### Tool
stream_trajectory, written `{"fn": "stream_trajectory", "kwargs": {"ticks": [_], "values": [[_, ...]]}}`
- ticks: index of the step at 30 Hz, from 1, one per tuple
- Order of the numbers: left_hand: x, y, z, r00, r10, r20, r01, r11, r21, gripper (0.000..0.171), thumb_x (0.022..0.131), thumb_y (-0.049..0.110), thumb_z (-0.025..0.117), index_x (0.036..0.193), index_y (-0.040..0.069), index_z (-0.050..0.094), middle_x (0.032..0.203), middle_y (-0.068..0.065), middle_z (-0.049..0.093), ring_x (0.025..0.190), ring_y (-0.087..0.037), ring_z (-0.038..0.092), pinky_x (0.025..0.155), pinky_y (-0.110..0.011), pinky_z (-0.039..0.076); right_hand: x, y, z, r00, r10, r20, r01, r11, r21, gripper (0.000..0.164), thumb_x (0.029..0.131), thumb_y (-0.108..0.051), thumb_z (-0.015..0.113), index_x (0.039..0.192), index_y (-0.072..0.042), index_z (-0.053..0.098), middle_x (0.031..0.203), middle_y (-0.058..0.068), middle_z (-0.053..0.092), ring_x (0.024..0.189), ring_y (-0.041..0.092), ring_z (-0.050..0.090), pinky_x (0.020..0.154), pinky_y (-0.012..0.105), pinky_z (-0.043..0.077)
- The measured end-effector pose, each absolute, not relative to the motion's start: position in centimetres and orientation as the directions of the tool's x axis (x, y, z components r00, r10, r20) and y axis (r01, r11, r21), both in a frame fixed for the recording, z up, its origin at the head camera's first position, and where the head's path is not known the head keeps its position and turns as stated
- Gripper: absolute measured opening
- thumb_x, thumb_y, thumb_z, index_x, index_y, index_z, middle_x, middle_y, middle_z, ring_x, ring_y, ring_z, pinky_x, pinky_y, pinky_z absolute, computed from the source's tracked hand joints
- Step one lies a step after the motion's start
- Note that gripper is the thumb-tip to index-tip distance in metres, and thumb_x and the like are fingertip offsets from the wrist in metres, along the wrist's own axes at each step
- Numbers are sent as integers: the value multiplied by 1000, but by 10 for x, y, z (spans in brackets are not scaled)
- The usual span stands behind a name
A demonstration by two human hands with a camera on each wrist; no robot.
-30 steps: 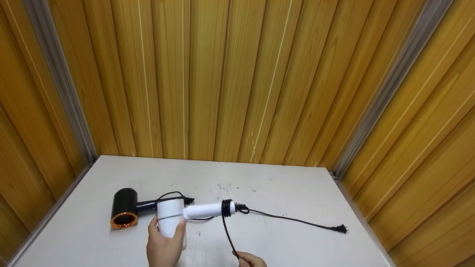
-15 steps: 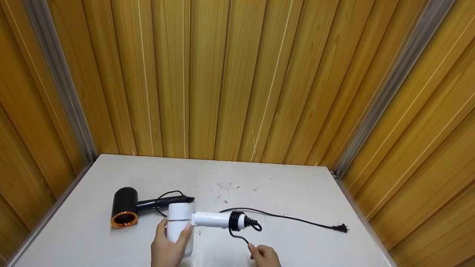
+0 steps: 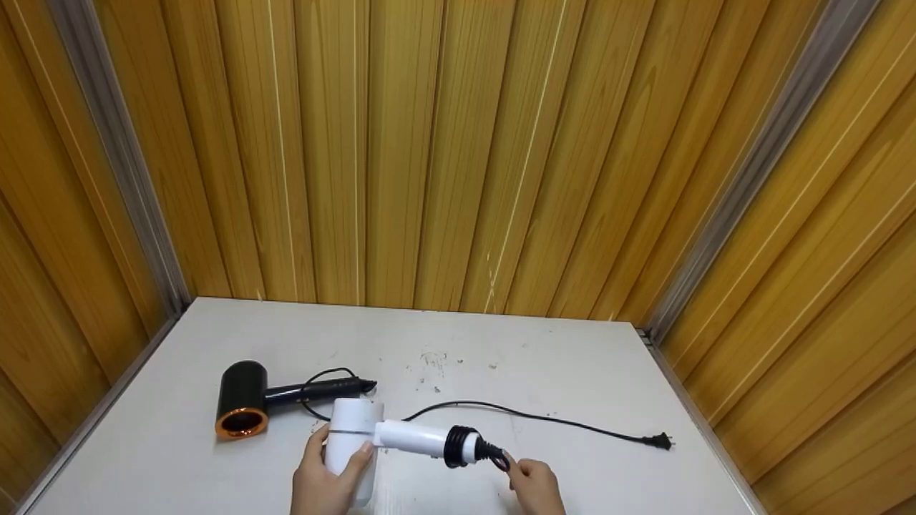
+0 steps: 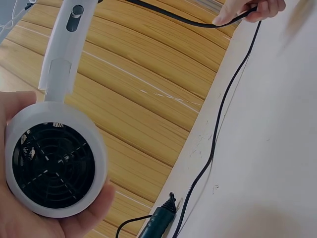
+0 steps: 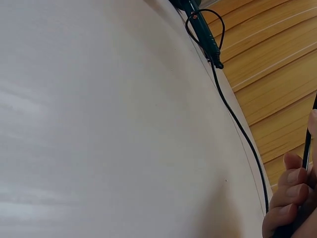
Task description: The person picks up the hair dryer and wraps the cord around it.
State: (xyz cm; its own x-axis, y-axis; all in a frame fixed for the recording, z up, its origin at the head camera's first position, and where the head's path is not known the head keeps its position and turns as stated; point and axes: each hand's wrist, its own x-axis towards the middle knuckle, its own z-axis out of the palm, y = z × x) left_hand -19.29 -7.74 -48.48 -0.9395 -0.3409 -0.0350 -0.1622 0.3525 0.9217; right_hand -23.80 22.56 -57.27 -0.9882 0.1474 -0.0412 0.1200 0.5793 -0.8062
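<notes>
A white hair dryer point(image 3: 351, 454) is in my left hand point(image 3: 325, 479), which grips its barrel with the thumb toward the handle side. The handle point(image 3: 411, 438) points right, and several turns of black cord point(image 3: 455, 446) are wrapped around its end. Off that end, my right hand point(image 3: 535, 486) holds the cord with curled fingers. In the left wrist view the dryer's round dark grille point(image 4: 53, 164) faces the camera. The right wrist view shows my right hand point(image 5: 292, 198) at the lower right edge with a length of black cord; part of the hand is cut off.
A dark hair dryer point(image 3: 242, 393) with an orange rim lies left on the white table point(image 3: 572, 365), its handle pointing right. Its cord point(image 3: 515, 411) runs right to a two-pin plug point(image 3: 657, 440). Wood-patterned walls point(image 3: 401, 157) enclose the back and sides.
The white dryer has shifted right and nearer to me, its handle end tipping toward me. My right hand has moved right from below the handle to beyond its end, still holding the cord.
</notes>
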Motion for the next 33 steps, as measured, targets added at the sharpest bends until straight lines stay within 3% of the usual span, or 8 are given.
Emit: {"fn": "stream_trajectory", "kwargs": {"ticks": [10, 20, 33], "values": [[-192, -80, -488, -956, -287, -54, -166, 384, 908, 85, 70, 51, 69, 130, 1, 36, 101, -23, 60, 78, -23, 60, 60, -37, 49, -248, 234, -558, -976, 216, 9, 120, 574, -810, 58, 83, -56, 49, 49, -10, 45, 46, -4, 38, 46, 12, 32, 46, 25, 28], [-190, -81, -492, -985, -171, -15, -88, 424, 901, 81, 68, 46, 72, 129, 3, 40, 97, -15, 62, 72, -18, 58, 57, -32, 47, -254, 236, -541, -968, 244, 57, 81, 520, -850, 54, 81, -52, 57, 47, -13, 41, 42, -6, 33, 40, 8, 25, 37, 18, 19], [-189, -83, -498, -999, -37, -19, -35, 492, 870, 84, 68, 48, 72, 131, 4, 39, 95, -11, 62, 67, -15, 56, 55, -29, 43, -257, 231, -506, -957, 233, 170, -27, 515, -857, 50, 77, -47, 64, 52, -13, 36, 46, -8, 31, 44, 7, 28, 41, 19, 24]]}}
